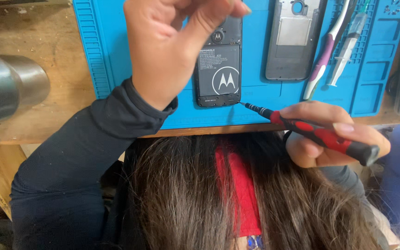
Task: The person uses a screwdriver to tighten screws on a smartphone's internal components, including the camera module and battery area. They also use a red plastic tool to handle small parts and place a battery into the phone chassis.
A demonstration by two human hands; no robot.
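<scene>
Right hand (329,139) has its grip closed around a red-and-black screwdriver (315,132) at the counter's (47,115) near edge, tip touching the bottom corner of the opened phone (218,69) lying on the blue mat (255,106). Left hand (167,46) hovers over the phone, fingers pinched together; can't tell if it's holding anything. Further back: the phone's back cover (295,41) and a syringe (348,44).

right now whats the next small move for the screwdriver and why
Probably ease the screwdriver tip a touch further in, onto the bottom right corner of the opened phone. The right hand holds the tip just beside that corner, while the left hand covers the phone's upper left part.
</scene>
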